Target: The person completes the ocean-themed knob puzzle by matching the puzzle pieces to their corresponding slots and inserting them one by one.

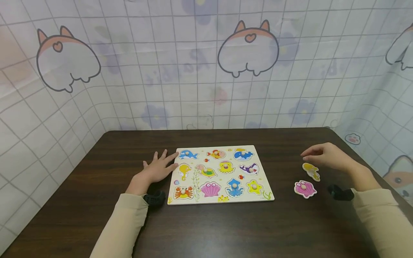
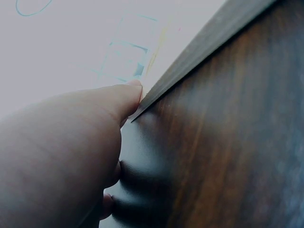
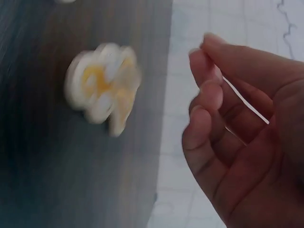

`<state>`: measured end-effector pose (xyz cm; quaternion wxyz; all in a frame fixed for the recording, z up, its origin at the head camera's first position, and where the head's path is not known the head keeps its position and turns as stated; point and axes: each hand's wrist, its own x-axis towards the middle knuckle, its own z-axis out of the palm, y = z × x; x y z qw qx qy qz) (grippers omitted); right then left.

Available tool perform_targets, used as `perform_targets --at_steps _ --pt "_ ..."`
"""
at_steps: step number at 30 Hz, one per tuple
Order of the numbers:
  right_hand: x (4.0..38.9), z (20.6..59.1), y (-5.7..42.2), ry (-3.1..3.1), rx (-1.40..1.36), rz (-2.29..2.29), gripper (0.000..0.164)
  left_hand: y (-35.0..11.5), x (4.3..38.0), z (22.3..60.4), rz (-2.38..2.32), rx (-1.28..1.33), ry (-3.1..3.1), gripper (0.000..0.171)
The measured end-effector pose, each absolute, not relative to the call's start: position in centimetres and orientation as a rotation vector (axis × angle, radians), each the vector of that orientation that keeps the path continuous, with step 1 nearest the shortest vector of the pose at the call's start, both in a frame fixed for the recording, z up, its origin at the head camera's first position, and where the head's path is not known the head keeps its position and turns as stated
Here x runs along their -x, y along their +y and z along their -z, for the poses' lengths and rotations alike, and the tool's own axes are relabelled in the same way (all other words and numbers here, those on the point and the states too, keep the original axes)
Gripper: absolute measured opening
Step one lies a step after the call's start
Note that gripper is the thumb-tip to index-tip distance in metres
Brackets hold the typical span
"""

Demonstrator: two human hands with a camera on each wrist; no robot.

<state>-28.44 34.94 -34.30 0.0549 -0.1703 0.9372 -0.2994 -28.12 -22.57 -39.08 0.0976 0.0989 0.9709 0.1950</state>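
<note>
A white puzzle board [image 1: 197,179] with sea animals lies on the table; several pieces with round knobs sit in it. My left hand [image 1: 157,168] rests with spread fingers at the board's left edge, thumb and forefinger touching it. In the left wrist view, the thumb [image 2: 126,97] meets the board's side [image 2: 185,52]. To the right lie a yellow seahorse-like piece [image 1: 311,172] and a pink shell piece [image 1: 304,189]. Just above the yellow piece hovers my right hand [image 1: 329,156], holding nothing. Its fingers [image 3: 199,126] are loosely bent, thumb near forefinger; the yellow piece [image 3: 102,85] looks blurred there.
The dark wooden table [image 1: 226,229] carries the board and loose pieces. Behind it hangs a white checked cloth [image 1: 193,71] with animal drawings, also along both sides. Dark straps [image 1: 340,192] circle both wrists.
</note>
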Motion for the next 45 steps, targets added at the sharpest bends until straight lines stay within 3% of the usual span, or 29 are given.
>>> perform_targets --at_steps 13,45 --pt "29.2 36.3 38.0 2.71 0.408 0.895 0.029 -22.5 28.1 38.9 -0.581 -0.298 2.872 0.064" --pt "28.5 36.8 37.4 2.709 0.481 0.941 0.018 -22.6 28.0 39.0 -0.585 -0.286 2.875 0.064"
